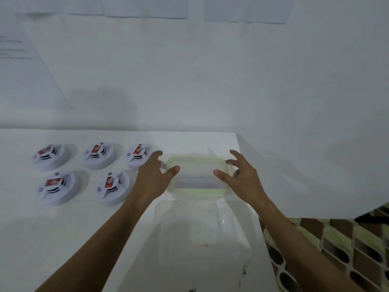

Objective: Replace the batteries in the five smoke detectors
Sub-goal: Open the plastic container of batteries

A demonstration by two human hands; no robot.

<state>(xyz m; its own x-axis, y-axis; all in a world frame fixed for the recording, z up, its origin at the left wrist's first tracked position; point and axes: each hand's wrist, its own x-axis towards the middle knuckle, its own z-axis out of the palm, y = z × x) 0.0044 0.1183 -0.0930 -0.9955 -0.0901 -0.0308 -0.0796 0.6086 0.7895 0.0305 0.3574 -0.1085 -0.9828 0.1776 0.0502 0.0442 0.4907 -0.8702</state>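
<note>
Several white round smoke detectors with red labels lie in two rows on the white table (84,239); one sits at the back left (49,157), another in the front row (111,187). A clear plastic box with a pale green-rimmed lid (197,178) stands right of them. My left hand (154,175) is at the box's left end and my right hand (240,175) at its right end, fingers spread around the lid's side clips. What the box holds is blurred.
A second clear, lidless container (202,232) stands in front of the box, close to me. The table's right edge (252,207) runs beside a patterned cloth (336,256). A white wall with taped papers (25,66) rises behind the table.
</note>
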